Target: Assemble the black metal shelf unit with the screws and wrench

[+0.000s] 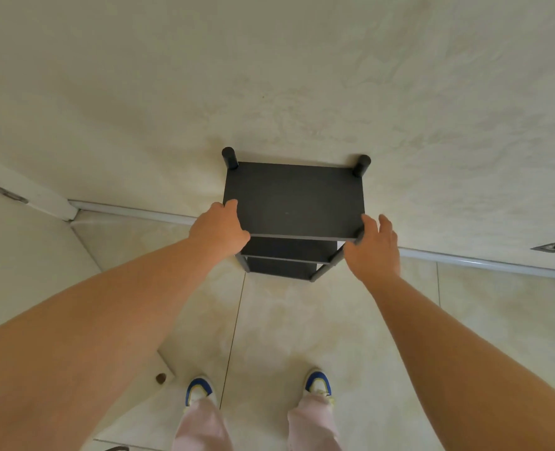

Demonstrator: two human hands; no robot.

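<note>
The floor (302,336) is glossy cream tile with a marbled pattern and thin dark grout lines, and it meets a cream, mottled wall (269,76) along a pale rounded skirting strip (139,211) that runs from left to right across the view. At the far left a white door edge (25,190) with one metal hinge plate stands at the corner, and at the far right one small metal fitting (552,246) sits low on the wall. One small dark round thing (161,378) lies on the tile near the lower left (too small to name).

The black metal shelf unit (294,200) stands upright on the floor, its back against the wall, directly ahead of the person. Three shelf boards can be counted: the top one, seen almost flat on, and two lower ones showing as stacked front edges beneath it. Two round post tops rise above the back corners; the front posts run down at the two near corners.

Two bare hands reach to the top board. The left hand (219,227) covers the near left corner, fingers curled over the side edge and thumb along the front, a grip grasping the unit. The right hand (372,245) is at the near right corner with fingers fairly straight and spread, its grip released, the thumb side touching the corner.

Below, two shoes (199,390) in white and blue stand apart on the tile, under pale pink trouser legs (201,424).
</note>
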